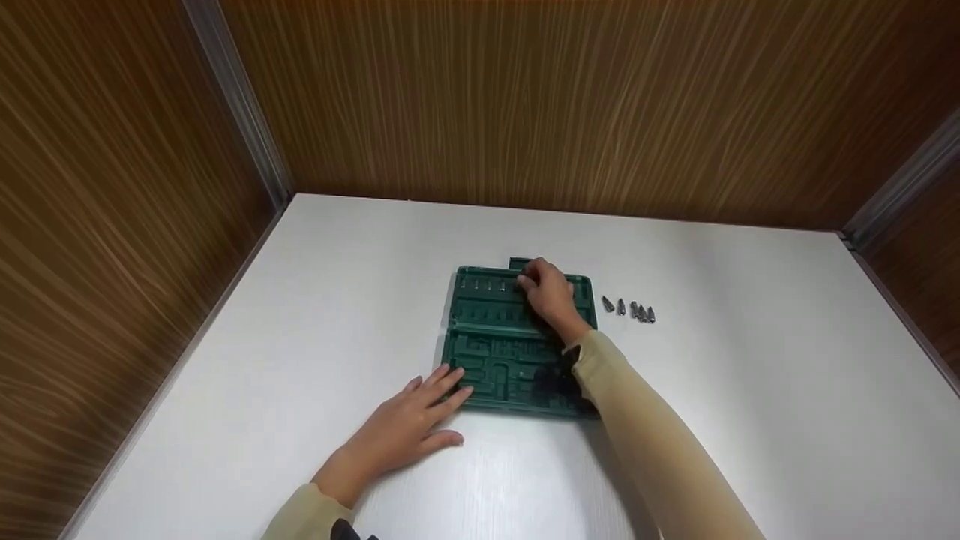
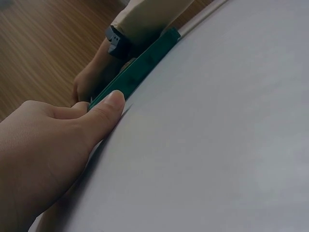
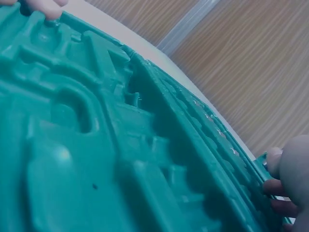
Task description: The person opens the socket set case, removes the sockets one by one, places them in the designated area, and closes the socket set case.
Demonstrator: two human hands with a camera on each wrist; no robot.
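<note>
A green moulded tool case point(image 1: 495, 352) lies open on the white table point(image 1: 750, 390). My left hand point(image 1: 442, 390) rests flat on its near left corner with fingers straight, and the thumb point(image 2: 113, 99) lies against the case edge point(image 2: 145, 63). My right hand point(image 1: 529, 281) reaches to the far row of slots, fingers curled and pinching what looks like a small metal bit, mostly hidden by the fingertips point(image 3: 285, 169). Several bits point(image 1: 480, 285) sit in that row to the left of the hand. The case's recesses point(image 3: 96, 145) fill the right wrist view.
Several loose metal bits point(image 1: 630, 309) lie in a short line on the table just right of the case. Wood-grain walls point(image 1: 525, 112) close in the table at the back and both sides. A black wrist-worn camera point(image 1: 559, 375) sits on my right forearm.
</note>
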